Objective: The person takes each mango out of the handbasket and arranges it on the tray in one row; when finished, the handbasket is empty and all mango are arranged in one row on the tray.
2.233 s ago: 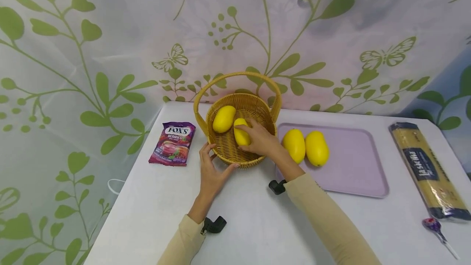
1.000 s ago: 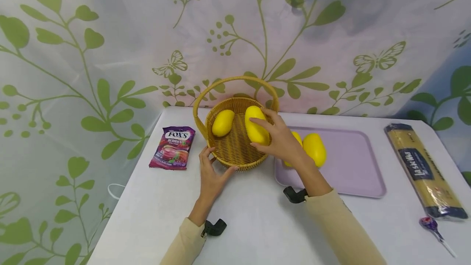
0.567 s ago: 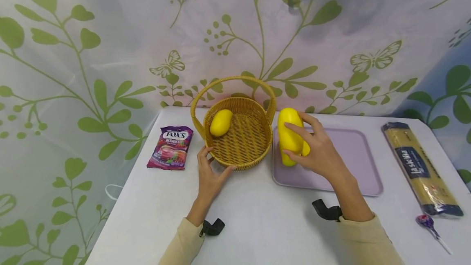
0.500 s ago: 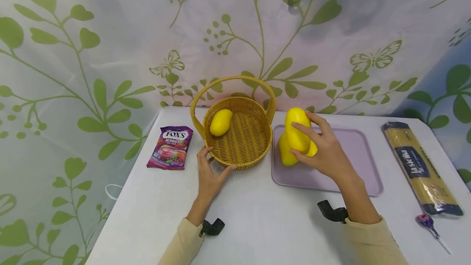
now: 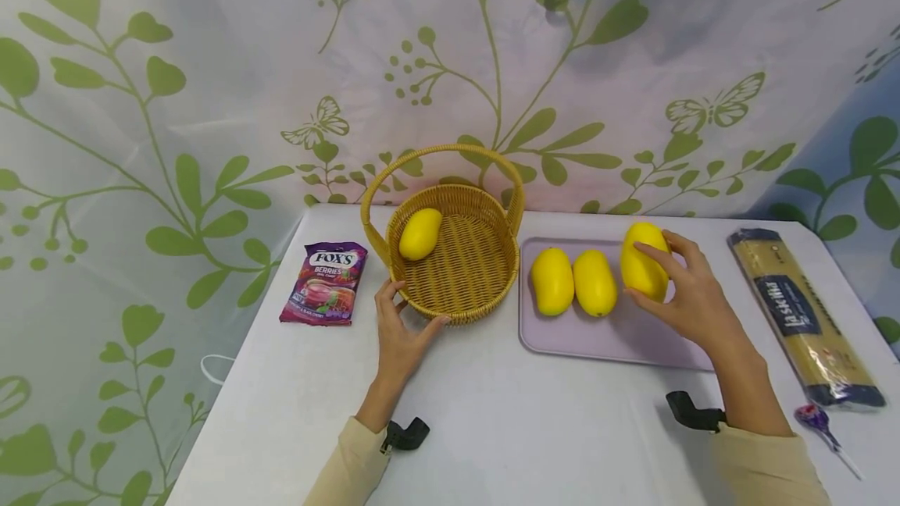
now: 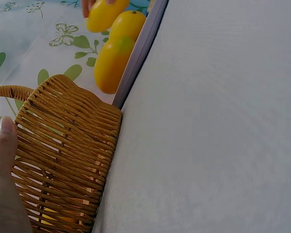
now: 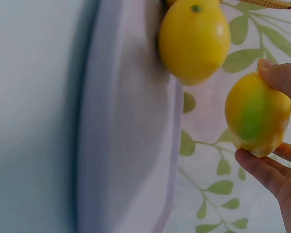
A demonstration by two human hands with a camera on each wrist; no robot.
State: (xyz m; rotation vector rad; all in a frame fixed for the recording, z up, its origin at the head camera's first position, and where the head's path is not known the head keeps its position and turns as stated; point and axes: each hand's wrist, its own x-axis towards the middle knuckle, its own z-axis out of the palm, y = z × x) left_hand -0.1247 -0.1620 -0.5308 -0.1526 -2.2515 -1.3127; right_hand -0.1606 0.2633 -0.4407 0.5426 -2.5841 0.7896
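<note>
My right hand point(image 5: 696, 303) pinches a yellow mango point(image 5: 644, 262) between thumb and fingers above the right half of the lilac tray point(image 5: 583, 340). In the right wrist view this mango point(image 7: 254, 114) shows a green patch and hangs apart from the tray. Two more mangoes, one on the left point(image 5: 552, 281) and one beside it point(image 5: 595, 283), lie side by side on the tray's left half. With thumb and fingers spread around its near left side, my left hand point(image 5: 402, 342) holds the wicker basket point(image 5: 464, 287). Inside the basket, at the left, lies another mango point(image 5: 420, 234).
A purple candy bag point(image 5: 325, 284) lies left of the basket. On the right are a long spaghetti pack point(image 5: 801, 315) and a lollipop point(image 5: 816, 417). The basket's tall handle point(image 5: 443, 148) arches over it. A leaf-patterned curtain point(image 5: 232, 61) stands behind the white table point(image 5: 492, 420).
My right hand has lifted a mango out of the basket and carried it right, over the two tray mangoes, to the tray's right part. My left hand has stayed at the basket.
</note>
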